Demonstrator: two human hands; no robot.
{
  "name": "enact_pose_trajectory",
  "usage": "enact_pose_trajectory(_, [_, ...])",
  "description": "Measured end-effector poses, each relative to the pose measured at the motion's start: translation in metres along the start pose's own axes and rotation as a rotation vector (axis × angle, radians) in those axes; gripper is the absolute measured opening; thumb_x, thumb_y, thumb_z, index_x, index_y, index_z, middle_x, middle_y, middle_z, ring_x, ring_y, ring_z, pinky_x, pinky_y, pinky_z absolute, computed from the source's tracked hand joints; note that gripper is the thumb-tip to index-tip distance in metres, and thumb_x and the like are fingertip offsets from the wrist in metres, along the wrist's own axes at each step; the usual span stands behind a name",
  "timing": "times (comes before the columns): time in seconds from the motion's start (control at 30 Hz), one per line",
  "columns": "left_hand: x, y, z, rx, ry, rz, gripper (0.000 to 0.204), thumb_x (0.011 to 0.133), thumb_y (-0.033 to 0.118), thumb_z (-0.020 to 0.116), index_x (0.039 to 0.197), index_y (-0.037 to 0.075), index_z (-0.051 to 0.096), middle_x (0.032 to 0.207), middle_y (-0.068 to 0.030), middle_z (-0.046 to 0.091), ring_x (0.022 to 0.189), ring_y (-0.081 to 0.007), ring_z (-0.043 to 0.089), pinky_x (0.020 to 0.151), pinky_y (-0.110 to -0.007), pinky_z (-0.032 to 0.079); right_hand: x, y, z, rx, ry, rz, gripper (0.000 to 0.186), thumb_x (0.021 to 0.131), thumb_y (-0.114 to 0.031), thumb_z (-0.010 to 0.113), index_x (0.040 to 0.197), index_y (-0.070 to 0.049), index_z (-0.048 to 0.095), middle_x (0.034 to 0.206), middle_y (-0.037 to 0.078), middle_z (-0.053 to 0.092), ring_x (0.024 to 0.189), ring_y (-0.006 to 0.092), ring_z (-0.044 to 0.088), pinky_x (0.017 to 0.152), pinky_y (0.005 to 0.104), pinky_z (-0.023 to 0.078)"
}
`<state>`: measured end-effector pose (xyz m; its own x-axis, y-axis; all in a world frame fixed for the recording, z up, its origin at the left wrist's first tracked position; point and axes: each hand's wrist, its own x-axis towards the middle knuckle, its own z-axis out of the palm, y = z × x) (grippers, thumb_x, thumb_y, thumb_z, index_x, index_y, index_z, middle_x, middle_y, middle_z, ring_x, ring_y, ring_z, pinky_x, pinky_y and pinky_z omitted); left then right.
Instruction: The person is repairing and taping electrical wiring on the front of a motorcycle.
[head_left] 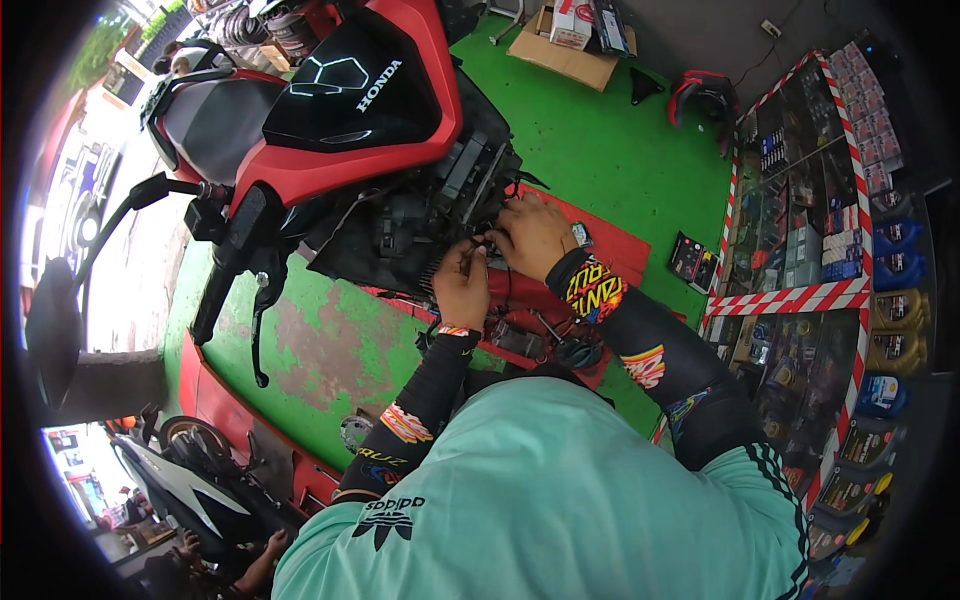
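A red and black scooter (345, 95) stands in front of me with its front end uncovered, showing dark inner parts and loose cables. My left hand (462, 287) and my right hand (537, 236) meet at this opened section, fingertips almost touching. Both are closed in a pinch around a thin black wire (484, 241); its ends are hidden by the fingers and the parts behind. Black printed sleeves cover both forearms. Below my hands, more dark cables and parts (520, 338) rest over a red platform (625, 255).
The scooter's handlebar (238, 250) and brake lever juts out at left. At right is a glass display case (790, 300) edged in red and white tape, with bottles beyond. A cardboard box (562, 58) lies at the back. Another motorcycle (190, 490) and a person's arm (262, 562) are at lower left.
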<state>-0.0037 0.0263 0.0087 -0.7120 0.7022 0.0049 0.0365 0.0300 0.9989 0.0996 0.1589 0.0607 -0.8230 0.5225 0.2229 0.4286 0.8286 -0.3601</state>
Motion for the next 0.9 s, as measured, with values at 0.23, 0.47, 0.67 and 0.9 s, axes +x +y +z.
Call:
enact_pose_trajectory(0.23, [0.0,0.004,-0.006,-0.053,-0.054,-0.031,0.028,0.1,0.003,0.065,0.126,-0.008,0.064,0.105,-0.0114,0.076,0.092,-0.012,0.071,0.076,-0.025,0.056,0.002,0.003,0.004,0.105,-0.014,0.029,0.03,0.087,-0.036,0.07,0.092,-0.007,0.073,0.097,0.013,0.07,0.097,0.0357,0.068,0.083,0.0495,0.056])
enact_pose_trajectory(0.47, [0.001,0.007,-0.016,-0.053,-0.101,-0.104,0.034,0.095,-0.002,0.069,0.127,-0.011,0.061,0.107,-0.0151,0.075,0.097,-0.0164,0.073,0.082,-0.026,0.057,0.0,-0.004,-0.001,0.099,-0.043,0.074,0.037,0.086,-0.04,0.072,0.092,-0.003,0.067,0.092,0.017,0.071,0.094,0.0362,0.071,0.082,0.0483,0.057])
enact_pose_trajectory(0.67, [-0.002,0.006,-0.017,-0.078,-0.073,-0.163,0.025,0.093,-0.002,0.071,0.116,-0.009,0.064,0.103,-0.0155,0.076,0.092,-0.0176,0.075,0.081,-0.026,0.059,-0.002,-0.001,0.001,0.204,-0.166,0.139,0.043,0.086,-0.04,0.071,0.106,-0.004,0.061,0.094,0.018,0.073,0.091,0.0376,0.072,0.081,0.049,0.056])
enact_pose_trajectory(0.9, [0.001,0.006,-0.023,-0.129,-0.076,-0.198,0.02,0.094,0.0,0.071,0.112,-0.007,0.066,0.101,-0.0146,0.076,0.092,-0.0173,0.075,0.081,-0.026,0.059,0.002,0.013,-0.006,0.331,-0.302,0.138,0.042,0.084,-0.038,0.068,0.11,-0.007,0.061,0.094,0.018,0.073,0.091,0.0384,0.071,0.08,0.0498,0.055])
